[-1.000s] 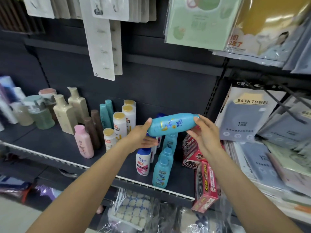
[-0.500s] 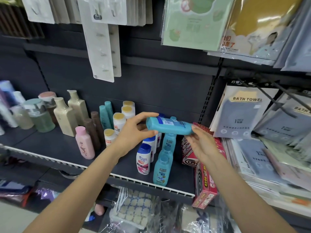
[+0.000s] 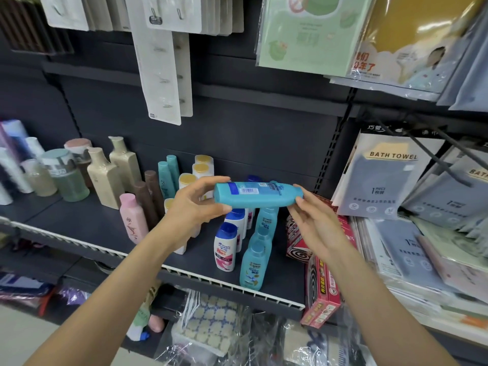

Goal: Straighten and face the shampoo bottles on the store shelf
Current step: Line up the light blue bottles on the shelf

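Nearest the camera, two bare forearms reach up from the bottom of the view toward the shelf. Between them, above the right part of the shelf, a teal shampoo bottle is held lying on its side, its barcode label turned toward the camera. The left hand pinches the bottle's left end, thumb below and fingers curled over the top; the right hand holds the right end with its fingertips curled round it. Just under the bottle, by the front edge of the shelf, a white bottle with a blue cap stands upright beside a row of teal bottles that runs back toward the rear wall. At the shelf's right edge red boxes with a coil print lean just beside the teal row. Left of the left hand, nearer the front, stands a pink bottle, with brown bottles behind it. Farther back are yellow-capped white bottles, slim teal tubes and beige bottles, and toward the left edge cloudy jars. To the right hang bath towel packs.
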